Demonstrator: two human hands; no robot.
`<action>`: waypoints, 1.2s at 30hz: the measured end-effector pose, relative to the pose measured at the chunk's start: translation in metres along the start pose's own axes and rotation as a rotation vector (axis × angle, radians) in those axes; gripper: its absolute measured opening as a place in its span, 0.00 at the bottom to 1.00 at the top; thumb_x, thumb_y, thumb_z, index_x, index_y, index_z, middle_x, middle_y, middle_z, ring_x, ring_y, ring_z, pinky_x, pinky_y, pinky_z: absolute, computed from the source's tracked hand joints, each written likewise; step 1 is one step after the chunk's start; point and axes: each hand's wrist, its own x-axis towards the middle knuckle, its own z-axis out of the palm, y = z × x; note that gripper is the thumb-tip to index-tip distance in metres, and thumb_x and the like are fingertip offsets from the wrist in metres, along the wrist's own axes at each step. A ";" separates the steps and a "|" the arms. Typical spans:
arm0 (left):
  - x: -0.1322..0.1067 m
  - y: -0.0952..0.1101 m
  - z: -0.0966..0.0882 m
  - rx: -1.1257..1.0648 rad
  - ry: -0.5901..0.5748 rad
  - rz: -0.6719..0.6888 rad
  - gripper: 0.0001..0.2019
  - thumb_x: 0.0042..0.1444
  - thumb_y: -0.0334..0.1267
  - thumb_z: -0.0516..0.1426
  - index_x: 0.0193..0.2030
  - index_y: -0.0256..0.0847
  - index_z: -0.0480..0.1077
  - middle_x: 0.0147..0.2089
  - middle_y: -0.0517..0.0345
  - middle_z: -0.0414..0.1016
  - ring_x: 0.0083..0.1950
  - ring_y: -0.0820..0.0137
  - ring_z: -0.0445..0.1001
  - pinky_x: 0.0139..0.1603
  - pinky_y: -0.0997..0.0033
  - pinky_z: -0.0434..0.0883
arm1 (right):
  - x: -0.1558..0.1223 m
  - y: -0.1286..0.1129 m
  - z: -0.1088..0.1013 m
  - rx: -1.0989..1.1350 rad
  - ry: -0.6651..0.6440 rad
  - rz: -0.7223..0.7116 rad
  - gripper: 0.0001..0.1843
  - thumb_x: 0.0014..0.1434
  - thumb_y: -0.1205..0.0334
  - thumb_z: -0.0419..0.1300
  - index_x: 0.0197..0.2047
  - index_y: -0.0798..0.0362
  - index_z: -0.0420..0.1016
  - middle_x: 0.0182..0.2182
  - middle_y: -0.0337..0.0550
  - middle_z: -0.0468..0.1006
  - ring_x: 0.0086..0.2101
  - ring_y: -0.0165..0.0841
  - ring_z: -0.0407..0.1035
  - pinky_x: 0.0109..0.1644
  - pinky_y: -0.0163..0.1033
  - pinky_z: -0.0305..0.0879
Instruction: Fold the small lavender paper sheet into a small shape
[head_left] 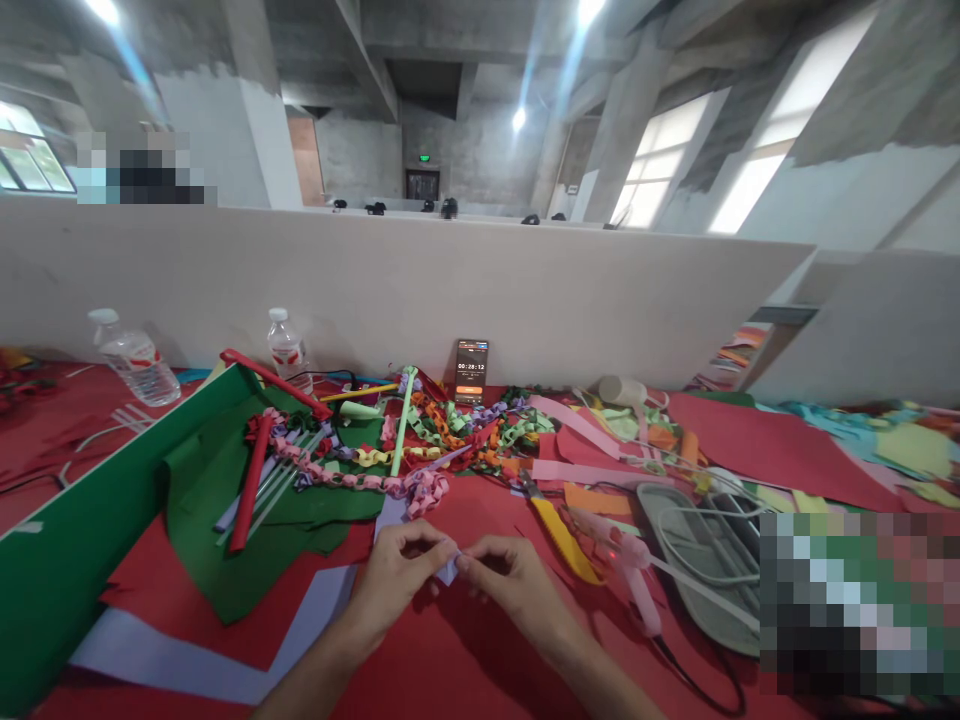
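Note:
Between my two hands, above the red tabletop, is a small folded piece of lavender paper (pixel 448 571). My left hand (pixel 405 572) pinches it from the left with thumb and fingertips. From the right, my right hand (pixel 504 574) pinches its other side; the fingertips of both hands nearly meet. Just beyond my hands lies a pink paper chain (pixel 360 482) ending in a pink and lavender bunch (pixel 425 492). A yellow-handled cutter (pixel 562 535) and a pink glue gun (pixel 626 565) with a small red light lie to the right of my right hand.
A phone (pixel 470 370) showing a timer leans against the white partition (pixel 420 280). Two water bottles (pixel 139 358) stand at left. Green paper (pixel 225 540), lavender strips (pixel 172 655) and rolled red paper (pixel 253 480) lie left. A grey tray (pixel 694 600) sits right, beside paper scraps.

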 end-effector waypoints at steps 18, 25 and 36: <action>0.002 0.002 0.000 0.190 0.058 0.180 0.10 0.58 0.42 0.61 0.33 0.38 0.78 0.34 0.55 0.79 0.37 0.66 0.75 0.40 0.71 0.69 | -0.002 -0.002 0.002 -0.087 0.096 -0.109 0.18 0.61 0.48 0.63 0.29 0.55 0.77 0.23 0.38 0.74 0.25 0.30 0.67 0.31 0.33 0.61; -0.001 0.009 0.004 0.243 0.051 0.219 0.09 0.59 0.42 0.59 0.33 0.39 0.75 0.32 0.57 0.77 0.35 0.67 0.74 0.37 0.72 0.70 | -0.002 -0.003 0.006 -0.073 0.100 -0.128 0.18 0.62 0.46 0.61 0.33 0.55 0.76 0.28 0.40 0.76 0.29 0.32 0.68 0.34 0.34 0.63; 0.004 -0.002 0.003 0.054 0.128 0.143 0.15 0.56 0.48 0.64 0.30 0.37 0.74 0.26 0.59 0.75 0.28 0.71 0.72 0.30 0.74 0.69 | -0.003 -0.011 0.007 -0.073 0.081 -0.106 0.19 0.63 0.46 0.61 0.38 0.55 0.79 0.31 0.43 0.79 0.30 0.34 0.71 0.35 0.35 0.65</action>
